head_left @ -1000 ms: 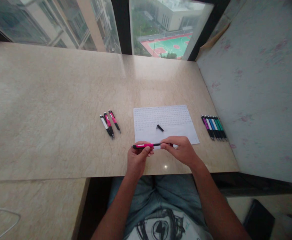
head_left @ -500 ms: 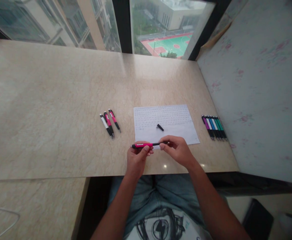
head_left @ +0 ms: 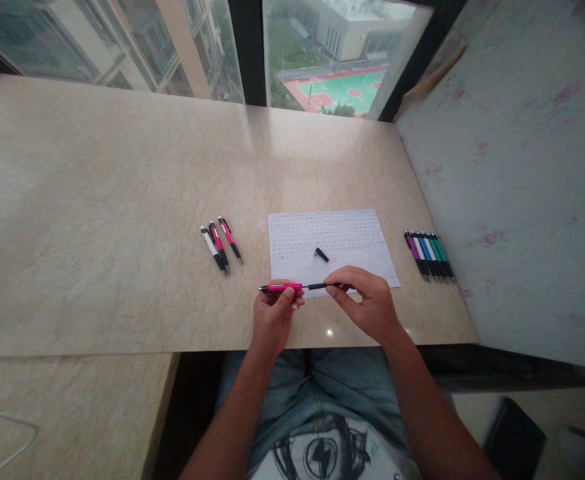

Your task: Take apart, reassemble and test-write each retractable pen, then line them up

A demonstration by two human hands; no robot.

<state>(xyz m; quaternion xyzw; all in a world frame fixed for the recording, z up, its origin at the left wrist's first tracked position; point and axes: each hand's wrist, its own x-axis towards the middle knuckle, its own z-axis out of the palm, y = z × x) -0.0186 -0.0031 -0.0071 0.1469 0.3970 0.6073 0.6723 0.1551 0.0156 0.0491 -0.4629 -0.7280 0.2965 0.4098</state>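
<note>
My left hand (head_left: 273,317) is closed around the pink barrel of a pen (head_left: 287,287), which lies level above the sheet's near edge. With thumb and fingers, my right hand (head_left: 365,300) pinches the pen's black grip section (head_left: 317,286). A thin refill shows in the gap between barrel and grip, so the two parts stand slightly apart. Beyond the hands, a small black piece like a pen cap (head_left: 321,255) rests on a sheet of paper (head_left: 292,263) covered with handwriting in its upper part.
Two pink pens and a white pen (head_left: 213,250) lie left of the paper. Several purple, white, blue and green pens (head_left: 428,255) lie in a row by the papered wall (head_left: 517,220). The stone-patterned tabletop (head_left: 122,220) ends at a window; a white cable (head_left: 17,419) lies lower left.
My right hand has moved a little to the right with the black grip section, and my left slightly to the left. A gap with the refill in it has appeared between barrel and grip.
</note>
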